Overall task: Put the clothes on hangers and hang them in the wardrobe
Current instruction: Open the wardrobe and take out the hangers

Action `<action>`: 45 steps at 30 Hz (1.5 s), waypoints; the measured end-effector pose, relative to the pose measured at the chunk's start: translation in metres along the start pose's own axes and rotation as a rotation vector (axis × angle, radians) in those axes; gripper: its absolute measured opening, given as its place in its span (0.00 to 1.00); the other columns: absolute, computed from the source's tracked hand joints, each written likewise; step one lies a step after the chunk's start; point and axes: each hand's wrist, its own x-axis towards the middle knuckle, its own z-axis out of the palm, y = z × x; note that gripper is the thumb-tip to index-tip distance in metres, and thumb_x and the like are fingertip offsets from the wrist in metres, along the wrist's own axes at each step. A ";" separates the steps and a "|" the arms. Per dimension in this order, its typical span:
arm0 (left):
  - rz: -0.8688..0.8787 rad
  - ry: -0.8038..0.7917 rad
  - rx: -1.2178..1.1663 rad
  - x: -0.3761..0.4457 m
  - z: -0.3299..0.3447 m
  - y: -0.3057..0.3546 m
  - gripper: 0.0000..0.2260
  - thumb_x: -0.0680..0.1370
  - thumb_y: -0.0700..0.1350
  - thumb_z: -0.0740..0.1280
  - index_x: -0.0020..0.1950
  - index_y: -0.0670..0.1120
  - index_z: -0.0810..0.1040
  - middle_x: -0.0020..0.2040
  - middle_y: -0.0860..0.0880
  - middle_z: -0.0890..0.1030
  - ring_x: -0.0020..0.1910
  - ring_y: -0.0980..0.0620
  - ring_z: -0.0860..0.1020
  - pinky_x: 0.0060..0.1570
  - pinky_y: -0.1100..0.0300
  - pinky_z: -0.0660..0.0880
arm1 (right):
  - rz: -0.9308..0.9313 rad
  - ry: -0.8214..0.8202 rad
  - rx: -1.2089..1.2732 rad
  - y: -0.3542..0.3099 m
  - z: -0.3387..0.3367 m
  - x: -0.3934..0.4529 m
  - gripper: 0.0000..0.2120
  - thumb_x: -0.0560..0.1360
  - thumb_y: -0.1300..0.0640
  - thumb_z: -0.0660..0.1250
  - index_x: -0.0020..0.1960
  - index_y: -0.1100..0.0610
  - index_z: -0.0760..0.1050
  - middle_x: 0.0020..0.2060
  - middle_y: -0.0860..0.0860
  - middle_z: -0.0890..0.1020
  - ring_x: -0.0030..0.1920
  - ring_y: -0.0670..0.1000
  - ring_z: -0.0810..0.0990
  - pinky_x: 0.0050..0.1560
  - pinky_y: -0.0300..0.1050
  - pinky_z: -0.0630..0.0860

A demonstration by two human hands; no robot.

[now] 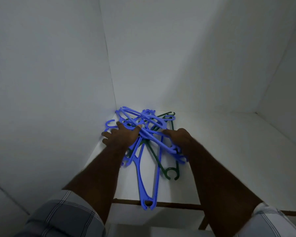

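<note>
My left hand [121,134] lies on top of the tangled pile of hangers [143,134], fingers spread and fairly straight, pressing on the blue ones at the pile's left side — one blue hook curls up just beyond my fingertips, toward the corner of the wardrobe. My right hand [179,137] is on the pile's other side, fingers curled down round the blue hangers there; the thumb points inward toward my left hand, and a blue bar runs slantwise between the two. The heap sits on a white shelf [220,159] pushed into the back left corner, just ahead of both hands. A few dark green hangers [169,171] are mixed in under the blue — one green hook shows below my right wrist, nearer to me. One long blue hanger [148,190] reaches back between my forearms, its end overhanging the shelf's brown front edge. My checked sleeves [61,214] are rolled above the elbows.
</note>
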 end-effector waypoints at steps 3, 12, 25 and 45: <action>-0.002 -0.064 0.117 0.010 0.005 0.005 0.54 0.67 0.83 0.46 0.82 0.48 0.52 0.78 0.38 0.63 0.78 0.33 0.55 0.75 0.38 0.53 | 0.062 -0.065 0.212 -0.010 0.013 0.013 0.22 0.73 0.48 0.75 0.45 0.68 0.74 0.29 0.61 0.74 0.20 0.57 0.73 0.20 0.40 0.66; 0.067 -0.197 0.036 0.019 0.002 0.021 0.66 0.55 0.85 0.53 0.81 0.43 0.49 0.76 0.41 0.68 0.73 0.36 0.68 0.72 0.36 0.59 | 0.121 -0.120 0.802 0.002 0.026 0.020 0.22 0.74 0.57 0.74 0.66 0.63 0.75 0.60 0.64 0.75 0.50 0.66 0.79 0.48 0.72 0.79; 0.202 -0.201 -0.010 0.013 0.035 0.029 0.53 0.52 0.81 0.61 0.70 0.52 0.70 0.64 0.47 0.79 0.62 0.40 0.77 0.64 0.37 0.70 | 0.069 -0.288 0.824 0.011 0.031 0.004 0.11 0.73 0.56 0.72 0.51 0.63 0.79 0.35 0.58 0.77 0.27 0.55 0.77 0.26 0.44 0.75; 0.252 -0.175 -0.443 -0.039 0.022 0.023 0.46 0.61 0.60 0.76 0.74 0.46 0.62 0.60 0.46 0.78 0.53 0.46 0.79 0.50 0.51 0.79 | 0.021 -0.362 0.792 0.009 0.025 -0.013 0.09 0.70 0.56 0.73 0.46 0.61 0.79 0.33 0.58 0.78 0.29 0.57 0.77 0.31 0.47 0.76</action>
